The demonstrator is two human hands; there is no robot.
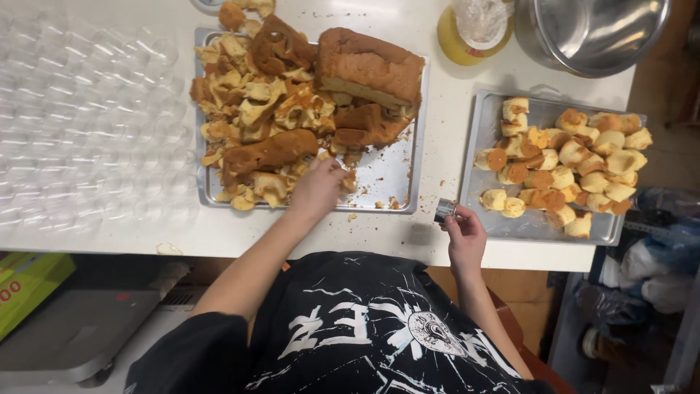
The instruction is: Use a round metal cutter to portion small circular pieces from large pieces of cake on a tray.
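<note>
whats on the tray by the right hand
Round cake cutouts, pale and brown, piled on the right tray. Lower pieces and tray floor beneath are covered. The right hand holds a small metal cutter.

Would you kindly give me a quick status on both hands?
Left hand in cake scraps on tray. Right hand grips metal cutter. Nothing obstructing.

1. Clear plastic cups are standing in rows, filling the worktop's left side.
2. A steel pot is sitting at the far right corner.
3. A yellow tub is standing just beside it.
</note>
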